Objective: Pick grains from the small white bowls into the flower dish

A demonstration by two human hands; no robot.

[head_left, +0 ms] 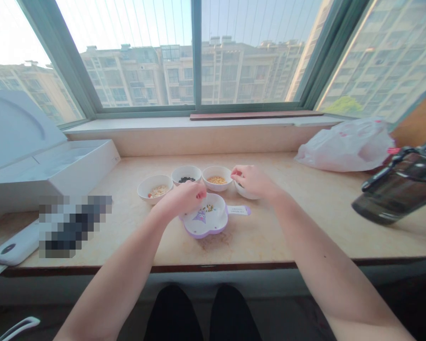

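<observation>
Above the upper left of a purple-rimmed plate (206, 229) is my left hand (189, 193), its fingers curled into a pinch; what they hold, if anything, is hidden. On the plate, printed with a cartoon figure, lies a small mix of grains (208, 208). My right hand (247, 179) is at the rightmost white bowl (249, 193), fingertips bent together over its rim and covering most of its contents. Beyond the plate stand a bowl of pale flakes (159, 191), a bowl of black beans (186, 179) and a bowl of yellow kernels (217, 180).
An open white box (81, 166) and a white power bank (16, 246) with a cable lie at left, beside a blurred dark object (74, 227). A plastic bag (344, 144) and a dark jug (394, 189) occupy the right. The counter's front edge (220, 268) runs below my forearms.
</observation>
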